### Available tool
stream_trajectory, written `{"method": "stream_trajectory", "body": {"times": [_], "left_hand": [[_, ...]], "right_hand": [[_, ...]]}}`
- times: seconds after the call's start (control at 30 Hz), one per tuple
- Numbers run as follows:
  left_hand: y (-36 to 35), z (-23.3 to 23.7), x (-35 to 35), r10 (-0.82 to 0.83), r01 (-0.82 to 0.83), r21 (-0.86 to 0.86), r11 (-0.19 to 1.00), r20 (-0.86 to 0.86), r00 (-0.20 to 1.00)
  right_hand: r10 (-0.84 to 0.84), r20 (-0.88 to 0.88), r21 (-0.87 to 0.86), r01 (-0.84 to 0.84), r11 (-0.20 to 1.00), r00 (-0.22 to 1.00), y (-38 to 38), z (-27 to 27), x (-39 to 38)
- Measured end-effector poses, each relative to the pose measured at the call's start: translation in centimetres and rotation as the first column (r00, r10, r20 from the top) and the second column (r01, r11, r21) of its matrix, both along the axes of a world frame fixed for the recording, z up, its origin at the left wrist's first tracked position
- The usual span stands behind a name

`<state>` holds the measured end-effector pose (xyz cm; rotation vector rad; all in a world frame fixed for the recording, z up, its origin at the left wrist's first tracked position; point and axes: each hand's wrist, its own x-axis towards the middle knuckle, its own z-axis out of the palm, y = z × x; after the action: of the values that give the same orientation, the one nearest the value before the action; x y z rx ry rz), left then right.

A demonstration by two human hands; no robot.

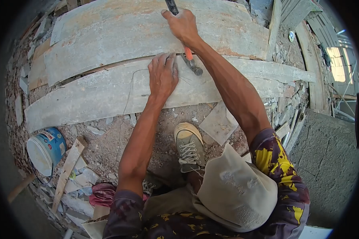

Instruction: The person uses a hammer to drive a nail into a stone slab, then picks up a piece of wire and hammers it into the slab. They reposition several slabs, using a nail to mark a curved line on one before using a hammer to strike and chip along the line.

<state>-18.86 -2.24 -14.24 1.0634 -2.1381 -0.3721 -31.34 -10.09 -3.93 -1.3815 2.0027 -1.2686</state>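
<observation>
My right hand [182, 24] is closed around the black grip of a claw hammer [188, 53]. Its orange shaft runs down toward me, and the dark metal head rests at the near board's upper edge. Just left of the head, my left hand [162, 75] lies palm down on the near grey wooden board [107, 89], fingers reaching to the gap at that edge. Beyond the gap lies a wider board panel [119, 44]. A thin bent wire [129, 89] loops over the near board, left of my left hand.
A blue-and-white paint bucket [54, 145] leans at the left beside a narrow wood strip [70, 171]. Rubble and a square tile piece [219, 123] lie around my shoe [188, 147]. A concrete slab [327, 155] is at the right, below an upright plank [313, 67].
</observation>
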Motion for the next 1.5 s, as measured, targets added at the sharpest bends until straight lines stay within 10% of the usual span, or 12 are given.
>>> {"method": "stream_trajectory", "body": {"times": [0.1,0.2,0.43,0.6,0.7,0.77,0.9,1.1,1.17,1.23,1.37,1.5], "left_hand": [[0.2,-0.3,0.4,-0.017,0.018,0.006,1.000,-0.021,1.000],[0.3,-0.4,0.3,-0.007,0.007,0.005,1.000,-0.068,0.998],[-1.3,0.8,-1.5,-0.022,0.025,0.105,0.994,-0.032,0.999],[-1.5,-0.5,-2.3,-0.033,0.038,0.014,0.999,-0.237,0.971],[-1.3,-1.2,-1.4,-0.004,0.013,0.190,0.982,-0.047,0.999],[-1.3,0.7,-1.9,-0.022,0.035,0.166,0.986,-0.079,0.997],[-1.3,1.2,-3.1,-0.220,0.214,0.107,0.971,0.041,0.975],[-2.1,0.5,-3.4,-0.210,0.218,0.130,0.967,-0.069,0.975],[-1.7,2.1,-2.4,-0.190,0.209,0.124,0.970,-0.150,0.970],[-1.9,1.2,-2.5,-0.114,0.148,0.213,0.966,-0.164,0.980],[-2.2,0.1,-3.3,-0.163,0.189,0.101,0.977,-0.224,0.961],[-2.6,0.1,-3.8,-0.226,0.225,-0.029,0.974,-0.210,0.951]], "right_hand": [[0.057,0.685,-0.205,0.117,0.972,0.726,3.5,-0.1,-4.1],[0.074,0.878,-0.281,0.384,0.880,0.473,8.6,-2.8,-8.9],[0.106,0.710,-0.192,0.046,0.980,0.696,5.8,1.0,-4.7],[0.220,-0.015,-0.193,-0.219,0.956,0.975,1.9,-0.9,2.0],[0.313,0.099,-0.322,-0.267,0.908,0.945,5.1,0.4,0.1],[0.031,0.429,-0.398,0.158,0.904,0.903,6.5,-0.3,-3.4],[0.019,0.961,-0.186,0.591,0.785,0.278,9.1,-2.8,-8.4],[0.174,0.734,-0.305,0.090,0.948,0.657,9.5,1.7,-4.8],[0.426,-0.004,-0.360,-0.399,0.844,0.905,9.6,1.6,-2.3],[0.291,0.277,-0.440,-0.148,0.886,0.916,10.4,1.1,-1.3],[0.121,0.905,-0.300,0.413,0.860,0.407,10.9,-0.5,-6.0],[0.077,0.729,-0.096,-0.010,0.995,0.680,12.8,2.3,-4.6]]}}
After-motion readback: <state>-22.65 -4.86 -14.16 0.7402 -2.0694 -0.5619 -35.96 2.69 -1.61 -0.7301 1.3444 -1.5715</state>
